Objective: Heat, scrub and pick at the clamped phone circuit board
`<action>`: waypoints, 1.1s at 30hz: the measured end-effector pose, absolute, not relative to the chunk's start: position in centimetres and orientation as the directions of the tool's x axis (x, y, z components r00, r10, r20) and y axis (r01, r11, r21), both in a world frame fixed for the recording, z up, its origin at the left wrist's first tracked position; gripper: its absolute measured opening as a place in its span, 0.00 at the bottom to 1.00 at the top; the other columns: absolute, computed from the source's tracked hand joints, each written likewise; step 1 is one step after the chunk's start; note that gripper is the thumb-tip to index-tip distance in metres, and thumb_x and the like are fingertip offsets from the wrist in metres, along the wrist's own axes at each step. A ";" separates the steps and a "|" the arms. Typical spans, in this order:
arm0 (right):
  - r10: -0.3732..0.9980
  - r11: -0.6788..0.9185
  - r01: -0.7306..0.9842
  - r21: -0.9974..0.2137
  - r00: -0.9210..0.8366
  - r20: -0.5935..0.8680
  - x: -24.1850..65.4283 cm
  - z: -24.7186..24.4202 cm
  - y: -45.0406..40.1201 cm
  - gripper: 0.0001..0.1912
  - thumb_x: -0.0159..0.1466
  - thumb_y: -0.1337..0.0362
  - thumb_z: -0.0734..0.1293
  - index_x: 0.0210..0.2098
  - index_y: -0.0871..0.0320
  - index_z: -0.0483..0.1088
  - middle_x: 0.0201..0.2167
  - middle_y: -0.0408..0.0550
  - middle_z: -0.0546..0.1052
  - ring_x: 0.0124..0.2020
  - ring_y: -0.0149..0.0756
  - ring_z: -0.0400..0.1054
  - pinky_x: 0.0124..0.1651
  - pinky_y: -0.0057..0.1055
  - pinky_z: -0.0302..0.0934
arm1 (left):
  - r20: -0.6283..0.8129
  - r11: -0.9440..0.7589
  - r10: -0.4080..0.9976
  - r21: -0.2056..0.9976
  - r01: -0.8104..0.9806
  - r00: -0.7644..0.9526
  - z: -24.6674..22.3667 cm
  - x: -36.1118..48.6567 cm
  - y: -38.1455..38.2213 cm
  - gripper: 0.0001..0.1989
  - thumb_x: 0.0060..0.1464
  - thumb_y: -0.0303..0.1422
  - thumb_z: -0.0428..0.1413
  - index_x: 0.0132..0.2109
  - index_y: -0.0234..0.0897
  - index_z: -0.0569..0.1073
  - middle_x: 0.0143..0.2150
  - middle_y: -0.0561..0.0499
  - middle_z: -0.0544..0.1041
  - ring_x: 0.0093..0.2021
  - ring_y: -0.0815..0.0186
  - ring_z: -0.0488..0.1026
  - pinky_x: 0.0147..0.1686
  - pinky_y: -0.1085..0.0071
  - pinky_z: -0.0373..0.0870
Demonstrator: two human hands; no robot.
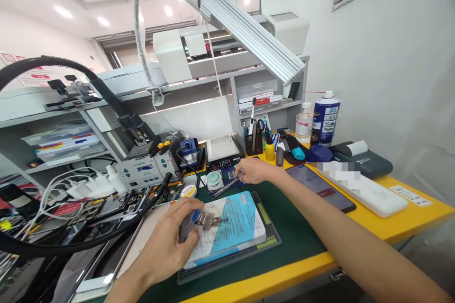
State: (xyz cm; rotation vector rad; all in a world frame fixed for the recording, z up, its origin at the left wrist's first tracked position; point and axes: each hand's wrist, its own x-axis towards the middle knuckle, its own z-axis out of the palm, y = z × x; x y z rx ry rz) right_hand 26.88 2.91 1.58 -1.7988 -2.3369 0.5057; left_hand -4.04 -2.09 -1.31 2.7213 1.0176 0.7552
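My left hand (174,234) is curled round a small metal part with a blue end (199,218), thumb below and fingers above. Joined to or beside it is a thin, brownish piece (213,222); I cannot tell which. Both rest over a blue-and-white box (236,220), whose top is smudged, on a dark perforated mat (273,236). My right hand (252,171) reaches to the back of the green mat, fingers pinched together. What they hold is too small to make out. Just left of those fingertips are a slim metal tool (226,188) and a round greenish-white tin (213,180).
A black heating plate unit (223,163) stands behind. Phone parts and white cables (88,184) crowd the left, under a black hose (117,246). On the right are a phone (320,187), a white power bank-like block (373,196) and a spray can (325,120). A lamp (252,33) hangs overhead.
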 end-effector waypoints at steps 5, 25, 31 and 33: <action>0.958 0.231 0.923 -0.308 -0.272 -0.097 26.4 1.6 2.7 0.06 0.68 0.67 0.71 0.44 0.60 0.78 0.46 0.50 0.81 0.48 0.42 0.75 0.52 0.42 0.69 | 0.459 -0.727 0.682 0.342 0.596 0.569 0.1 -4.7 -0.3 0.15 0.61 0.34 0.50 0.52 0.43 0.75 0.55 0.48 0.79 0.52 0.57 0.78 0.49 0.63 0.77; 0.980 0.161 0.689 -0.707 -0.197 0.032 25.9 5.5 0.5 0.12 0.63 0.56 0.70 0.37 0.60 0.78 0.29 0.46 0.78 0.30 0.35 0.69 0.31 0.28 0.62 | 0.620 -0.669 0.705 0.421 0.613 0.343 -1.1 -5.4 6.9 0.13 0.61 0.37 0.50 0.41 0.39 0.78 0.39 0.46 0.81 0.41 0.56 0.78 0.35 0.65 0.73; 0.990 0.141 0.611 -0.779 -0.078 0.117 24.9 5.1 0.3 0.13 0.62 0.55 0.72 0.36 0.59 0.78 0.27 0.43 0.75 0.27 0.33 0.64 0.31 0.30 0.58 | 0.593 -0.689 0.694 0.385 0.614 0.407 -1.5 -5.2 6.8 0.12 0.62 0.35 0.49 0.41 0.39 0.77 0.40 0.46 0.80 0.43 0.56 0.77 0.43 0.60 0.74; 0.987 0.160 0.658 -0.736 -0.098 0.127 24.5 4.3 0.7 0.13 0.65 0.54 0.70 0.35 0.59 0.77 0.28 0.44 0.75 0.28 0.33 0.65 0.31 0.30 0.58 | 0.576 -0.690 0.697 0.375 0.619 0.427 -1.7 -5.2 6.9 0.12 0.63 0.34 0.49 0.42 0.38 0.77 0.40 0.46 0.80 0.43 0.55 0.76 0.44 0.59 0.73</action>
